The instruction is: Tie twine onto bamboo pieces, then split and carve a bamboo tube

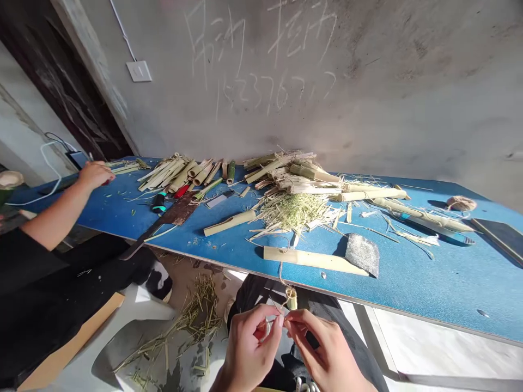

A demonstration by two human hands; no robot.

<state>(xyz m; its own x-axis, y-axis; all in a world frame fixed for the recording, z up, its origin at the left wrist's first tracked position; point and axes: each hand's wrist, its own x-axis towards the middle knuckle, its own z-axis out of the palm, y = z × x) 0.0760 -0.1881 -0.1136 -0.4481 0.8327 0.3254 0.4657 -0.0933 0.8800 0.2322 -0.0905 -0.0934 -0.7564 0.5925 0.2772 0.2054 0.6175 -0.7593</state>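
Brown thin twine (281,274), pinched narrowly between thumb and fingertips of bare left hand (251,342) and bare right hand (326,343), close together below front edge of long blue tabletop (429,288). Looping up past short hollow pale-green bamboo tube (291,301) to long pale split-bamboo strip (302,258), tip touching rough grey stone block (362,252).

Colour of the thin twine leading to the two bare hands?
Thin fibre twine: light brown. Shows in the head view, the only one.
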